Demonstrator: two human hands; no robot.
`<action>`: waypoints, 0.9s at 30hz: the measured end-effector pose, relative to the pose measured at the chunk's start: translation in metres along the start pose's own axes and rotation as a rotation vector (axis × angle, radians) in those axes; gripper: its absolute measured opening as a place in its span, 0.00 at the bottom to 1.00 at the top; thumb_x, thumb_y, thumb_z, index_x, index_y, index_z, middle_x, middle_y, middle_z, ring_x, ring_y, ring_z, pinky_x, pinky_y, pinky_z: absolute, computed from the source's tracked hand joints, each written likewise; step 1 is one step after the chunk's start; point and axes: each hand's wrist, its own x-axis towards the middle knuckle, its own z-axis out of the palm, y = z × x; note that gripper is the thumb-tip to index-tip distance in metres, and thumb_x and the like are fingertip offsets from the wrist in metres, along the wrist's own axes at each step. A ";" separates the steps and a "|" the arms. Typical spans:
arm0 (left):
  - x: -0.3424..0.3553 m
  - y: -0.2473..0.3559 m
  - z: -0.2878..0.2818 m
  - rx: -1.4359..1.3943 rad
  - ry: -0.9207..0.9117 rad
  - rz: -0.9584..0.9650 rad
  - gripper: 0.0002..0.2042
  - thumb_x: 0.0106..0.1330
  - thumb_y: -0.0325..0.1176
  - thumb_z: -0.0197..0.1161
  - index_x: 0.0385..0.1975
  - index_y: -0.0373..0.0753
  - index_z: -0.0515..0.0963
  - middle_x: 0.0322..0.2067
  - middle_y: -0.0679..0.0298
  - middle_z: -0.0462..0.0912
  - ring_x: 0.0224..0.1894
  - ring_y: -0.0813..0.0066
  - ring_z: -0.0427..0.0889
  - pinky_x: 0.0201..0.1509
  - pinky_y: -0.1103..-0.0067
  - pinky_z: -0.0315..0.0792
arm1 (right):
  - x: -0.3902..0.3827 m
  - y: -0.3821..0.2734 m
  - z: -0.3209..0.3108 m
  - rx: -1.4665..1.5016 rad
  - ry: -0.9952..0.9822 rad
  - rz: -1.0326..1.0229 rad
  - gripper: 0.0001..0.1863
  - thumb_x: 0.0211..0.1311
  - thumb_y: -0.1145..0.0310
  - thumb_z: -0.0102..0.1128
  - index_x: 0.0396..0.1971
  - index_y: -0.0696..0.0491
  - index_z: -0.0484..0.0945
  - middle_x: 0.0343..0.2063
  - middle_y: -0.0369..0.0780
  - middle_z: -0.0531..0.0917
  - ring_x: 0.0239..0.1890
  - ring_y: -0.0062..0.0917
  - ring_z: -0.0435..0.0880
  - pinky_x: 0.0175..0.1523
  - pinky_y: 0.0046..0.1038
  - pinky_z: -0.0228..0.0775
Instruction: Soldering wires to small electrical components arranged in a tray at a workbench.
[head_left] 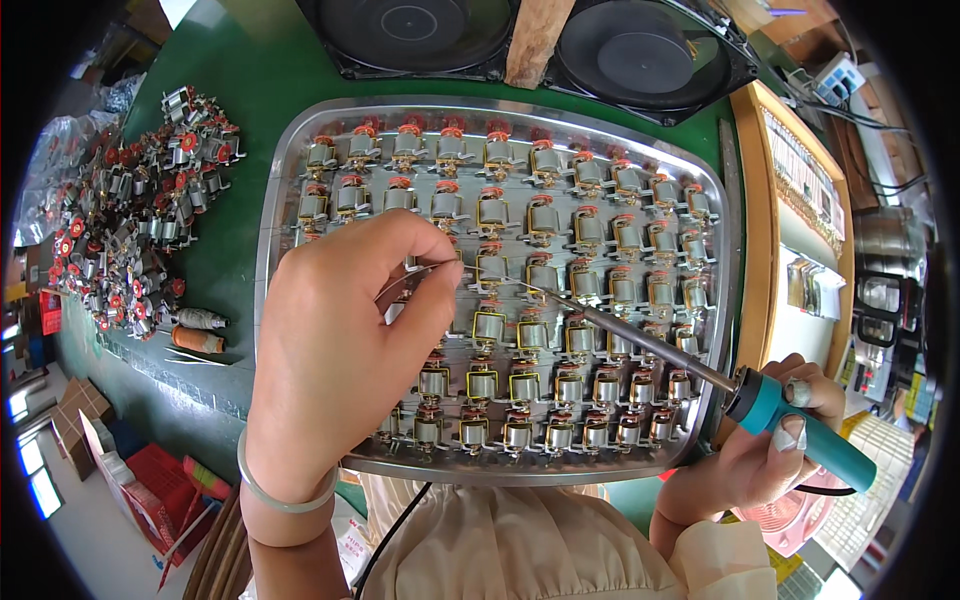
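My left hand [350, 330] is closed in a pinch on a thin solder wire [492, 272], whose free end runs right over the tray. In my right hand [775, 435] is a soldering iron [810, 440] with a teal handle. Its long metal shaft [640, 340] slants up and left across the tray, and its tip comes up to the end of the wire at one of the parts. Rows of small silver cylindrical parts [543, 220] with red tops and yellow edging stand in the shiny metal tray [600, 120]. My left hand and wrist hide part of the tray's left side.
A loose heap of similar parts [150, 200] lies left on the green table [260, 60]. Near it is an orange-brown spool [197, 340]. Two black fans or speakers [640, 60] lie beyond the tray, a wooden block [540, 40] between them. A wood-framed box [760, 250] stands right.
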 end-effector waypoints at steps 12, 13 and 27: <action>0.001 0.001 0.001 -0.014 -0.025 0.021 0.02 0.48 0.23 0.57 0.20 0.33 0.71 0.09 0.74 0.59 0.13 0.91 0.51 0.16 0.88 0.45 | 0.001 0.001 -0.001 -0.026 0.000 -0.013 0.13 0.44 0.67 0.52 0.26 0.61 0.65 0.16 0.37 0.63 0.19 0.20 0.58 0.24 0.20 0.50; 0.001 0.000 0.001 -0.018 -0.026 0.029 0.02 0.48 0.22 0.57 0.20 0.33 0.71 0.09 0.74 0.59 0.13 0.91 0.51 0.16 0.88 0.45 | 0.001 0.001 -0.001 -0.029 0.005 -0.009 0.13 0.44 0.67 0.52 0.26 0.61 0.65 0.16 0.37 0.63 0.19 0.20 0.58 0.24 0.20 0.50; -0.002 -0.005 -0.025 0.021 0.024 -0.161 0.02 0.47 0.22 0.57 0.20 0.32 0.71 0.11 0.68 0.67 0.12 0.88 0.57 0.14 0.87 0.50 | -0.002 -0.011 0.006 -0.035 -0.006 0.055 0.14 0.46 0.62 0.58 0.26 0.54 0.66 0.17 0.35 0.66 0.17 0.19 0.63 0.23 0.19 0.56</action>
